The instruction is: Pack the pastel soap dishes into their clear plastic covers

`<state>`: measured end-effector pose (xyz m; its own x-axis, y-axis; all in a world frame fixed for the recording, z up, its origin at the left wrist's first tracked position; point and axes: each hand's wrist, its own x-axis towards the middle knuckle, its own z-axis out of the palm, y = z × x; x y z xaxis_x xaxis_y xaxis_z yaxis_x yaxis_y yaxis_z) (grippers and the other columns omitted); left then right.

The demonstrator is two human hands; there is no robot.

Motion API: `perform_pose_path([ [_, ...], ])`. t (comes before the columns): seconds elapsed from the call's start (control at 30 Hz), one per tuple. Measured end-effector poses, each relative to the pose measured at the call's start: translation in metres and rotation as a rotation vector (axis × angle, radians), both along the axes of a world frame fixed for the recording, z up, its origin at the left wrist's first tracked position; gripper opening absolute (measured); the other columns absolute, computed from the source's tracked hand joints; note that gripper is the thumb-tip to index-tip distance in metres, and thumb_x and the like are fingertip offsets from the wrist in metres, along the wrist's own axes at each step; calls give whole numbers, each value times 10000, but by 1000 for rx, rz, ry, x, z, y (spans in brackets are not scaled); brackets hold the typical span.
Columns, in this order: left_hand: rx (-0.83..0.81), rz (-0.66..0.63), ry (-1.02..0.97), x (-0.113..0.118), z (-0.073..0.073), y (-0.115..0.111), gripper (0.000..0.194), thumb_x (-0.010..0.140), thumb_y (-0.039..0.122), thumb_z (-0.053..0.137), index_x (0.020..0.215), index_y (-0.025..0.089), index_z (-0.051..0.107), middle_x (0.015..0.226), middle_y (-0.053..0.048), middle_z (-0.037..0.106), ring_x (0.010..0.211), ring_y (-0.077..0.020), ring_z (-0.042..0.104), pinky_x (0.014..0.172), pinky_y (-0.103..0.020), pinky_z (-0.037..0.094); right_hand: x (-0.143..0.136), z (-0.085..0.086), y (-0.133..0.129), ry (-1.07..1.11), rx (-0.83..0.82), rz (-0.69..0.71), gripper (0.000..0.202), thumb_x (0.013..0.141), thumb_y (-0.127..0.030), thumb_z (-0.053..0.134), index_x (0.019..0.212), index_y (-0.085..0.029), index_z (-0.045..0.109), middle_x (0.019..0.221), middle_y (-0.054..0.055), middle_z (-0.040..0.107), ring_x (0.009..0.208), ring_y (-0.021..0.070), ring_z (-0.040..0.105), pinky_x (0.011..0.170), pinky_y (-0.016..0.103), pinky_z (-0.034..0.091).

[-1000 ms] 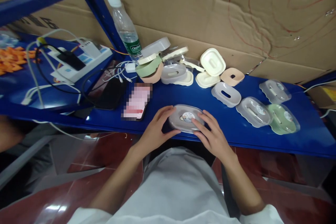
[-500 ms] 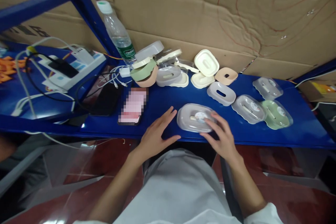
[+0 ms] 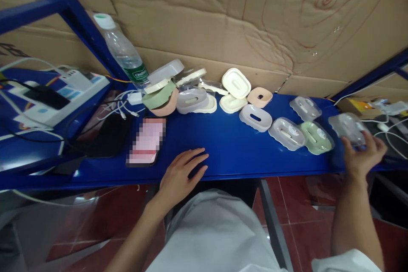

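Partly blurred, the clear-lidded case (image 3: 347, 127) is at the right end of the blue surface (image 3: 219, 144); whether its underside touches down cannot be told. Your right hand (image 3: 363, 155) grips its near side, some fingertips hard to make out. Your left hand (image 3: 180, 174) is empty at the front edge, fingers loosely spread, thumb apart; contact with the surface unclear. Toward the left end, the screen of your phone (image 3: 146, 142) is pixelated, unreadable.

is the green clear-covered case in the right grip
No, the right grip is on a greyish clear-covered case, while the green clear-covered case lies on the blue table.
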<state>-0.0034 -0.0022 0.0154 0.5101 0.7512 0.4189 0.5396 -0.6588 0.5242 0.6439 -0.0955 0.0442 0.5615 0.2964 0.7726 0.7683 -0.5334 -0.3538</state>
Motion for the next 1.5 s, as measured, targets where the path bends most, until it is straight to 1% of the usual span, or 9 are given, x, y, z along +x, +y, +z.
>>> perform_pose_path([
  [0.33,59,25,4,4,-1,0,260,1054,319,623,1275,291,759,1366,-47,752,1236,-259,722,1106,-483,597,-44,7,17,84,-109,167,489,954,-552,593,1135,-135,773,1123,274,652,1162,402,648,964,606,516],
  [0.43,68,26,19,4,-3,0,252,1059,326,618,1265,293,759,1362,-46,752,1233,-263,722,1096,-480,601,-102,12,30,-35,-126,300,542,1050,-469,395,1325,-109,693,1316,322,643,1332,394,597,1125,619,438],
  [0.53,58,35,25,4,-4,0,256,1067,331,607,1279,298,747,1369,-51,744,1241,-261,713,1092,-480,599,-188,3,61,-96,-323,576,389,1040,-447,530,1341,-277,709,1364,132,713,1325,285,646,1166,477,467],
  [0.73,-19,49,95,2,2,-3,519,1075,325,572,1586,341,487,1518,-85,644,1355,-270,657,1116,-484,584,-319,14,105,-52,-809,1065,482,1101,-327,445,1567,-234,519,1542,176,612,1466,332,549,1250,676,309],
  [0.87,14,18,141,13,11,8,623,1069,311,575,1658,339,374,1736,-117,383,1555,-336,461,1191,-551,510,-322,44,120,-13,-730,1292,445,1120,-409,442,1541,-308,546,1564,99,606,1476,266,541,1245,537,384],
  [1.07,37,-91,158,28,10,24,437,1036,347,648,1471,314,618,1701,-94,451,1585,-366,407,1233,-590,454,-283,38,189,-10,-579,756,504,1009,-322,620,1474,-128,606,1567,234,571,1483,429,482,1211,649,350],
  [1.17,-3,-65,98,25,6,22,340,1012,362,692,1344,286,686,1678,-107,467,1553,-365,450,1217,-583,477,-270,25,206,54,-555,722,362,979,-253,619,1298,-109,711,1306,238,739,1273,407,649,1114,611,458],
  [1.37,-256,-70,-94,12,12,23,405,958,293,751,1345,305,636,1651,-92,459,1526,-303,488,1250,-517,457,-280,28,154,130,-350,843,353,1071,-386,513,1293,-167,677,1269,169,751,1158,293,706,1064,485,543],
  [1.5,-388,-61,-214,11,10,28,819,890,272,822,1588,344,399,1654,-107,457,1521,-306,498,1265,-531,435,-315,24,97,268,-301,1283,228,1070,-349,578,1248,-259,689,1303,97,743,1294,267,668,1142,488,528],
])
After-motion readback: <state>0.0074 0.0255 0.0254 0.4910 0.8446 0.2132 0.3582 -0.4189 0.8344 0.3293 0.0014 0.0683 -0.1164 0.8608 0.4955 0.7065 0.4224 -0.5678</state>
